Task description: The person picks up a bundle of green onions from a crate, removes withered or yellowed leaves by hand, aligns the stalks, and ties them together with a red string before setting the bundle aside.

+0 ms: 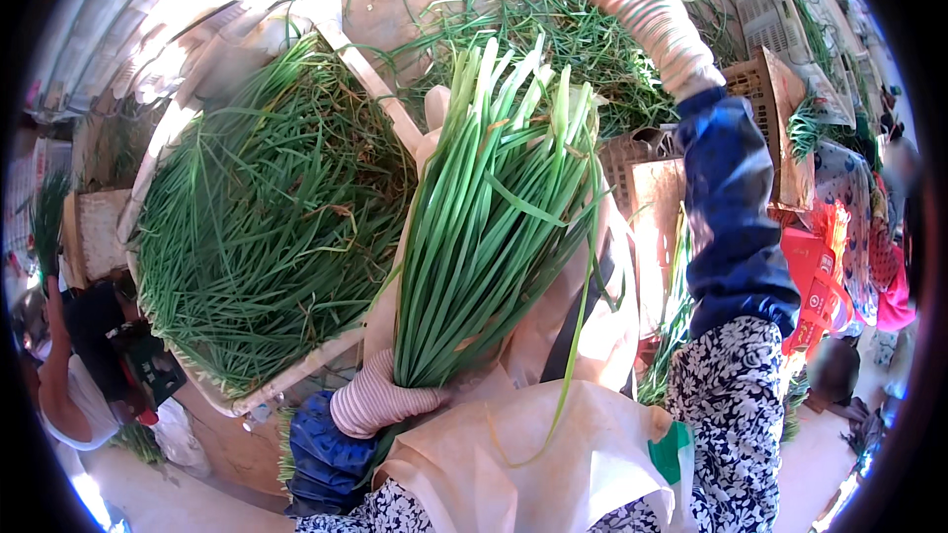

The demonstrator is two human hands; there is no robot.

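Note:
A thick bunch of garlic chives (484, 237), long flat green leaves with pale cut ends pointing away from me, leans upright over my lap. My left hand (385, 400), in a striped knit glove, is wrapped round its lower, leafy part. My right hand (657, 25), gloved alike, is stretched far forward with fingers apart and nothing in it. It is over a heap of loose leaves (553, 39) on the floor. A pale cloth (533, 454) covers my lap, with a single leaf hanging across it.
Left of the bunch stands a big white-rimmed basket (286, 375) full of chives. Plastic crates (775, 25) and a brown crate (785, 128) stand at the right, near a red bag (815, 281). Another person (74, 375) at the far left holds up a bunch.

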